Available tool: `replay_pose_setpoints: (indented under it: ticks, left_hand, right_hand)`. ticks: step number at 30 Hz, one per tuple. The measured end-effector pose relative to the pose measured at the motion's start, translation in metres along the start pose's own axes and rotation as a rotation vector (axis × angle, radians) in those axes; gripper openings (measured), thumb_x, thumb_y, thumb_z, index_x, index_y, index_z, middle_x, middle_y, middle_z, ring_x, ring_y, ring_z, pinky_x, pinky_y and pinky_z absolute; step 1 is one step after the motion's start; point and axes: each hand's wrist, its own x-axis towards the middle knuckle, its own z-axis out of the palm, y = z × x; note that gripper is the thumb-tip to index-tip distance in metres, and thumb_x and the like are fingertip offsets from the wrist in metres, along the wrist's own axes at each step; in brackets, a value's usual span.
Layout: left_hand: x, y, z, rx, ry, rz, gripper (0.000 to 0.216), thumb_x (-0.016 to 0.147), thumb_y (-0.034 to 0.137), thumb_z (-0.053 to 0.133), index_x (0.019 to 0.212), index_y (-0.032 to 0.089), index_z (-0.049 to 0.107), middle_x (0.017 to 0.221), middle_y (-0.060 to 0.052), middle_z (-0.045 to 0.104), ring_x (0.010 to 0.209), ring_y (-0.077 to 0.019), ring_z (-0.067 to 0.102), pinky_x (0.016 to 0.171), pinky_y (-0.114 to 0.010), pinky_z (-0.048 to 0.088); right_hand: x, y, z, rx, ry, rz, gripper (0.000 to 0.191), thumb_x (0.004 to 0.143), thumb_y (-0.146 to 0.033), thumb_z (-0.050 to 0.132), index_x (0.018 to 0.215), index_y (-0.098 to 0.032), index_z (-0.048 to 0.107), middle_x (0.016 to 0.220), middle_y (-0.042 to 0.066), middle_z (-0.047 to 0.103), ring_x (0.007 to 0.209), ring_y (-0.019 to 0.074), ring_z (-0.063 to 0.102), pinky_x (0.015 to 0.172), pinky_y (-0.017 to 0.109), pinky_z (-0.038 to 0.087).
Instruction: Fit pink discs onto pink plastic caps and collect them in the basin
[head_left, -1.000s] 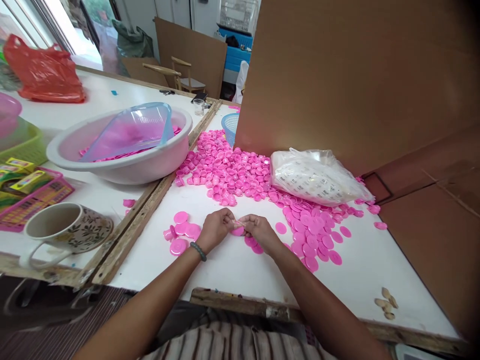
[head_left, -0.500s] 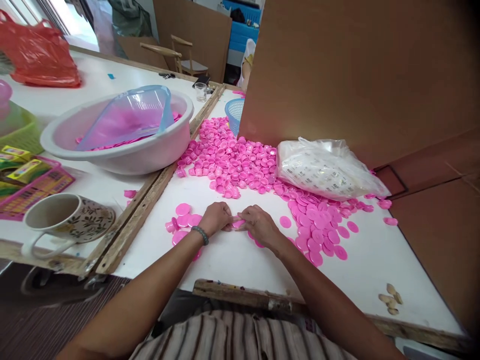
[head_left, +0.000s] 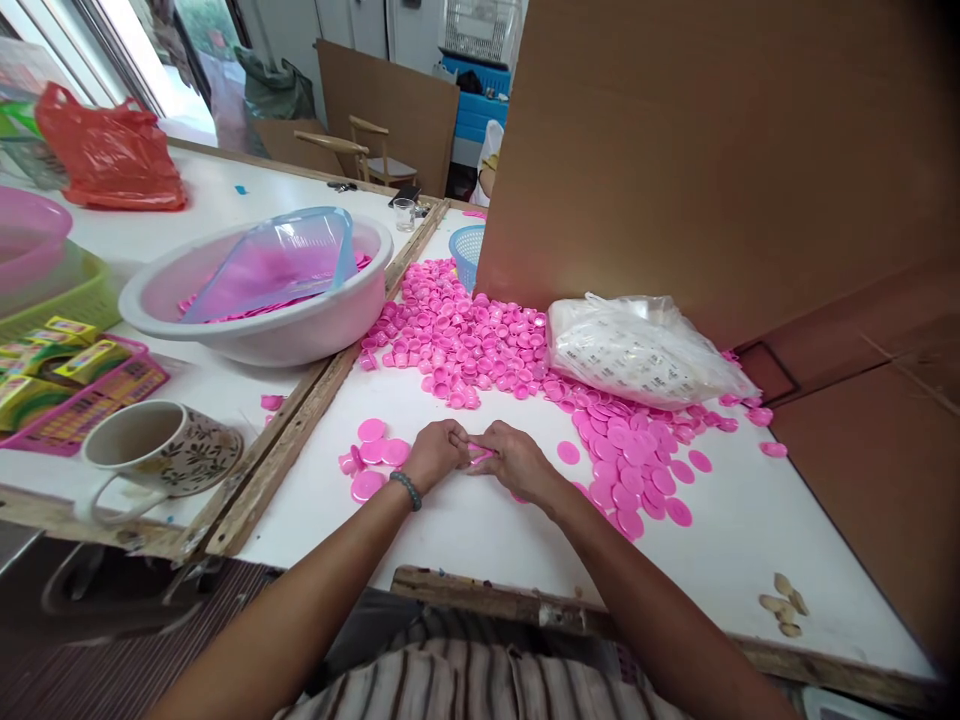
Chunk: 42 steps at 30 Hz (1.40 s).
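Close together over the white table, my left hand [head_left: 436, 456] and my right hand [head_left: 516, 460] meet at a small pink plastic disc [head_left: 481, 456]. Both are closed, fingertips pinching at the disc, which the fingers partly cover. Left of my left wrist lie several flat pink discs [head_left: 370, 486] with a small pink cup-shaped piece [head_left: 349, 462] among them. A spread pile of pink discs [head_left: 626, 465] is to the right of my right hand, one lone disc [head_left: 568, 453] nearer to it. Beyond my hands spreads a heap of small pink cups [head_left: 480, 345].
A white plastic bag [head_left: 645, 350] rests against the tall cardboard panel [head_left: 675, 150]. On the left are a white basin [head_left: 300, 335] with a blue scoop-like tray [head_left: 285, 250], a patterned mug [head_left: 199, 450] and a pink basket [head_left: 142, 378]. Nutshell-like bits [head_left: 784, 605] lie front right.
The view has tilted up slightly and shifted, so the things sit a little lower. My hands stay together at the pink disc, with right-hand fingers slightly more spread around it.
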Motion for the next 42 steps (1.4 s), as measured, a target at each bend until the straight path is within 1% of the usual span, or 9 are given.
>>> replay_pose_setpoints:
  ticks: [10,14,18,23,28,32,35,38,42]
  left_hand:
    - [0.003,0.000,0.005,0.003,0.053,-0.085,0.026,0.063,0.009,0.066,0.080,0.017,0.048,0.058,0.004,0.061,0.053,-0.0103,0.059,0.052,-0.020,0.048]
    - [-0.003,0.007,0.001,0.135,0.042,-0.037,0.024,0.065,0.015,0.068,0.080,0.017,0.049,0.060,0.003,0.061,0.054,-0.0108,0.059,0.053,-0.021,0.046]
    - [-0.022,0.015,-0.002,0.488,0.158,0.114,0.016,0.074,0.024,0.060,0.086,0.017,0.052,0.068,-0.001,0.063,0.064,-0.0159,0.057,0.060,-0.027,0.044]
    - [-0.040,0.017,0.008,0.821,0.269,0.542,0.021,0.079,0.024,0.055,0.098,0.017,0.055,0.095,-0.008,0.061,0.098,-0.0256,0.046,0.078,-0.037,0.039]
    - [-0.039,0.009,0.001,0.927,0.264,0.545,0.010,0.078,0.011,0.050,0.077,0.016,0.058,0.083,-0.008,0.061,0.094,-0.0261,0.044,0.075,-0.038,0.039]
    - [-0.044,0.008,-0.007,0.874,0.382,0.532,0.015,0.077,0.007,0.048,0.087,0.014,0.058,0.091,-0.009,0.058,0.094,-0.0241,0.044,0.081,-0.037,0.040]
    - [-0.046,0.010,0.001,0.775,0.345,0.535,0.017,0.079,0.013,0.050,0.095,0.015,0.055,0.096,-0.008,0.056,0.092,-0.0219,0.046,0.079,-0.035,0.042]
    - [-0.037,0.011,0.014,0.706,0.272,0.507,0.020,0.079,0.018,0.053,0.099,0.016,0.052,0.096,-0.007,0.055,0.091,-0.0209,0.048,0.076,-0.033,0.044]
    - [-0.017,0.010,0.025,0.682,0.254,0.451,0.031,0.076,0.022,0.059,0.104,0.014,0.049,0.097,-0.008,0.055,0.093,-0.0221,0.050,0.077,-0.034,0.044]
  right_hand:
    - [0.008,0.013,0.001,0.016,-0.027,0.033,0.014,0.068,-0.030,0.071,0.077,-0.021,0.068,0.068,-0.001,0.051,0.061,0.0106,0.048,0.053,0.022,0.034]
    - [-0.003,0.012,-0.007,-0.014,-0.023,0.057,0.021,0.071,-0.034,0.068,0.089,-0.023,0.067,0.072,0.000,0.055,0.070,0.0136,0.049,0.059,0.024,0.036]
    - [-0.031,0.017,-0.019,-0.025,0.131,0.242,0.038,0.073,-0.038,0.065,0.107,-0.021,0.061,0.087,0.004,0.059,0.081,0.0169,0.052,0.067,0.027,0.040]
    - [-0.044,0.012,-0.018,-0.190,0.047,0.163,0.016,0.076,-0.031,0.064,0.087,-0.021,0.069,0.080,0.004,0.059,0.079,0.0170,0.049,0.066,0.028,0.038]
    - [-0.014,0.008,-0.012,-0.185,0.060,0.145,0.016,0.079,-0.032,0.060,0.077,-0.019,0.069,0.076,0.004,0.059,0.078,0.0164,0.049,0.063,0.027,0.036]
    - [0.022,0.011,-0.014,-0.070,0.182,0.230,0.021,0.082,-0.033,0.054,0.072,-0.018,0.065,0.074,0.002,0.058,0.070,0.0134,0.050,0.062,0.025,0.037]
    - [0.050,0.012,-0.012,-0.075,0.305,0.304,0.013,0.079,-0.029,0.057,0.078,-0.017,0.062,0.079,0.002,0.056,0.068,0.0123,0.050,0.061,0.025,0.038]
    - [0.071,0.013,-0.007,-0.150,0.280,0.232,0.008,0.077,-0.022,0.059,0.083,-0.018,0.060,0.086,0.003,0.055,0.076,0.0140,0.050,0.062,0.025,0.037]
    - [0.073,0.017,-0.006,-0.177,0.184,0.224,0.016,0.077,-0.019,0.057,0.062,-0.016,0.055,0.076,0.003,0.052,0.071,0.0135,0.048,0.059,0.024,0.035]
